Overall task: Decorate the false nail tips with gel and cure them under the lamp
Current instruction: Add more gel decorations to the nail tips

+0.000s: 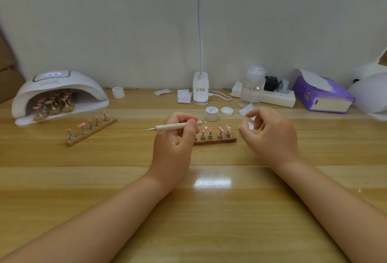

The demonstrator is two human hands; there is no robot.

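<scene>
My left hand [174, 137] grips a white dotting pen [176, 126] held level, its metal tips pointing left and right. Just behind that hand lies a wooden holder [217, 141] carrying several pink nail tips [210, 130] on metal stands. My right hand [270, 134] hovers to the right of the holder, fingers loosely curled around a small white round thing [250, 125] that I cannot identify; whether they touch it is unclear. A second wooden holder [91, 132] with pink tips lies to the left. The white curing lamp [58, 93] at far left has more tip holders inside.
An open white gel pot [212, 113] and its lid [227, 111] stand behind the holder; another pot [118, 92] sits near the lamp. At the back are a desk lamp base [200, 91], white wipes [184, 96], a clear pump bottle [252, 87], a power strip [276, 96] and a purple tissue pack [322, 95].
</scene>
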